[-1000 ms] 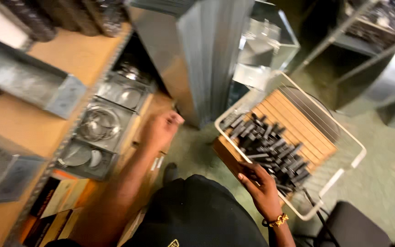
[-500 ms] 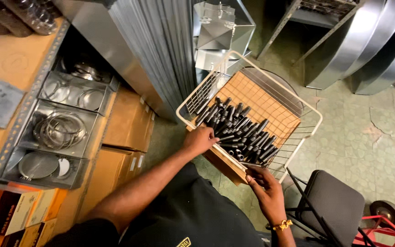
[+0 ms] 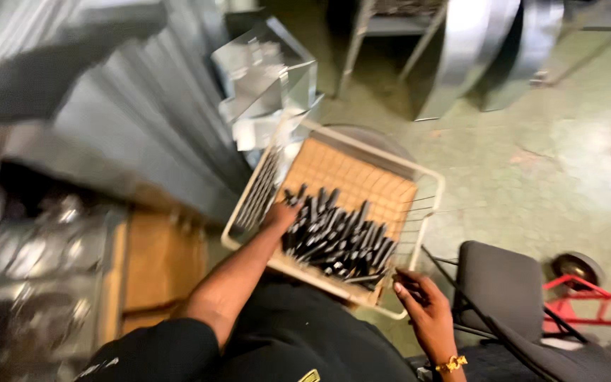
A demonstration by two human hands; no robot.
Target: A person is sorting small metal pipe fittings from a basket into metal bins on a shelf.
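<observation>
A white wire basket (image 3: 429,185) with a brown cardboard liner holds several black rod-shaped pieces (image 3: 341,237) heaped at its near side. My left hand (image 3: 281,214) reaches into the basket from the left and touches the left end of the heap; blur hides whether its fingers grip anything. My right hand (image 3: 422,301), with a gold bracelet on its wrist, has curled fingers at the basket's near right corner, beside a thin black piece. I cannot tell whether it holds that piece or the rim.
Tall folded sheet-metal pieces (image 3: 150,120) stand left of the basket, with bent metal parts (image 3: 266,85) behind it. Shelves with round metal fittings (image 3: 44,283) and a cardboard box (image 3: 160,262) are on the left. A dark folding chair (image 3: 503,290) and a red cart (image 3: 588,301) stand at right.
My view swung right, away from the shelves and toward the basket. My left hand moved from the shelf side into the basket's heap. My right hand stayed at the near right corner.
</observation>
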